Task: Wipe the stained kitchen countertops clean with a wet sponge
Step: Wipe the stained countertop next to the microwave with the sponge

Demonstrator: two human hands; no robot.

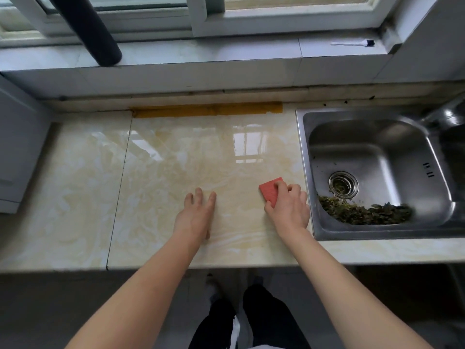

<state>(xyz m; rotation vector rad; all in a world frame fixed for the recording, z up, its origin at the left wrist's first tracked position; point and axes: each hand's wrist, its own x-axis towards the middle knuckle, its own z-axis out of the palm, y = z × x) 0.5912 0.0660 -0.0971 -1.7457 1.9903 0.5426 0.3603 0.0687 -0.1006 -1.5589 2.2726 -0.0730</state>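
The glossy cream marble countertop (163, 172) fills the middle of the head view and shines with window reflections. My right hand (289, 207) grips a red sponge (270, 190) and holds it down on the counter, close to the sink's left rim. My left hand (197, 215) lies flat on the counter to the left of it, fingers straight and spread a little. Faint yellowish streaks show on the surface around both hands.
A steel sink (305, 172) sits at the right with green leafy scraps (364, 212) at its front and in the drain. A yellow tape strip (206, 109) runs along the back edge. A dark pipe (88, 28) and a small brush (352, 43) rest on the windowsill.
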